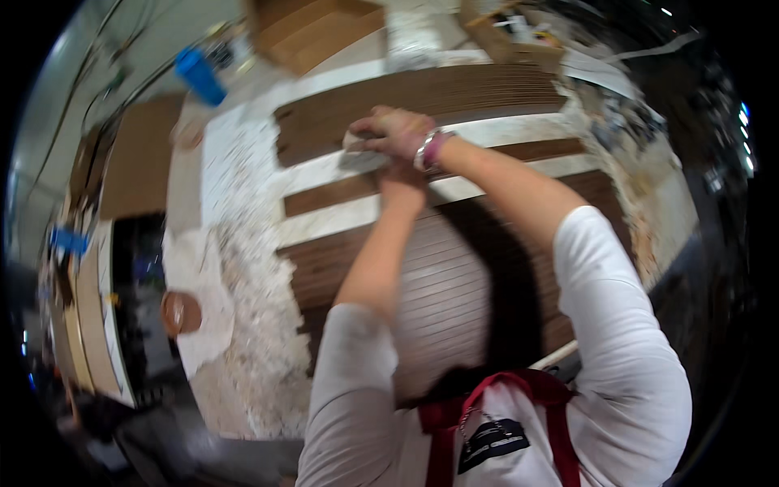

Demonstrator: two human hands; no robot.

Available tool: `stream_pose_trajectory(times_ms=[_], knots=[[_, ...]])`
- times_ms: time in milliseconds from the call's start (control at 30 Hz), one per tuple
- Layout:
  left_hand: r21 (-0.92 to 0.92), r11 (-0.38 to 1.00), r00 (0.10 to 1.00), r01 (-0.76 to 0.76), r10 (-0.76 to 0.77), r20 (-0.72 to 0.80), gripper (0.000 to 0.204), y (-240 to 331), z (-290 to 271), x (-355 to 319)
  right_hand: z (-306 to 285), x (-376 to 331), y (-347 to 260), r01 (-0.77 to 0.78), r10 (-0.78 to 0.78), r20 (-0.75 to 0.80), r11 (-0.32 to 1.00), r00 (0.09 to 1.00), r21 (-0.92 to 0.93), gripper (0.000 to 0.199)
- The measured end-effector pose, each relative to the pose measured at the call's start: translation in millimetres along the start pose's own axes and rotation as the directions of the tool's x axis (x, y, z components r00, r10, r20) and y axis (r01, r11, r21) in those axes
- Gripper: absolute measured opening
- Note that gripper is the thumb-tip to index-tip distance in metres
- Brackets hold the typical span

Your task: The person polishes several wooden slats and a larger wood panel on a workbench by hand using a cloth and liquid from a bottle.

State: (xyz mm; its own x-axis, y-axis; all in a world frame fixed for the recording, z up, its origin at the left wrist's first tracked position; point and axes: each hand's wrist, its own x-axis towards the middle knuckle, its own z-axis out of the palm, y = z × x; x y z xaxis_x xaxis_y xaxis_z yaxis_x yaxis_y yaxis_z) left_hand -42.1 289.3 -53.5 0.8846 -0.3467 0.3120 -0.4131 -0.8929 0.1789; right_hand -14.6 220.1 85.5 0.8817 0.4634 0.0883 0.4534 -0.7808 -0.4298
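My right hand, with a bracelet at its wrist, bends its fingers around a small pale pad, blurred, perhaps a folded cloth. Just below it, my left hand crosses close under the right wrist; its fingers are hidden behind the right hand. Both hands are over the table's middle, by a narrow brown wooden strip that lies between pale bands. Beyond them sits a row of thin brown strips side by side. Nearer my body, a wider set of dark brown strips lies partly under my arms' shadow.
The worktable is stained and splattered at its left. A blue bottle stands at the far left, and a brown cup or bowl sits at the left edge. Cardboard boxes are at the back; crumpled dirty material lies at right.
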Motion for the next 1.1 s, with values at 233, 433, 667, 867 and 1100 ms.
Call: stream_pose_trajectory(times_ms=[233, 433, 667, 867, 1100], knots=[[-0.280, 0.952, 0.967, -0.123, 0.051, -0.248, 0.044, 3.6, 19.0, -18.9, 95.8, 67.2, -79.3, 0.435, -0.438, 0.104, 0.899, 0.893, 0.055, 0.035], [-0.562, 0.817, 0.989, -0.128, 0.059, -0.139, 0.044, 19.7, -26.7, -17.1, 134.3, 105.7, -94.0, 0.562, -0.510, 0.245, 0.786, 0.825, -0.257, 0.027], [-0.657, 0.729, 0.977, -0.191, 0.078, -0.197, 0.036, -9.0, 24.4, 6.2, 76.8, 79.2, -80.9, 0.395, -0.360, 0.176, 0.886, 0.916, -0.244, 0.028], [-0.608, 0.793, 0.999, -0.038, 0.043, -0.006, 0.028, -25.9, -8.1, 46.8, 44.7, 70.1, -32.1, 0.078, -0.074, -0.054, 0.994, 0.996, 0.071, 0.040], [-0.316, 0.936, 0.986, -0.153, 0.165, 0.011, 0.047, -15.3, -12.1, 6.4, 116.1, 69.0, -81.7, 0.537, -0.540, 0.072, 0.842, 0.839, 0.051, 0.023]])
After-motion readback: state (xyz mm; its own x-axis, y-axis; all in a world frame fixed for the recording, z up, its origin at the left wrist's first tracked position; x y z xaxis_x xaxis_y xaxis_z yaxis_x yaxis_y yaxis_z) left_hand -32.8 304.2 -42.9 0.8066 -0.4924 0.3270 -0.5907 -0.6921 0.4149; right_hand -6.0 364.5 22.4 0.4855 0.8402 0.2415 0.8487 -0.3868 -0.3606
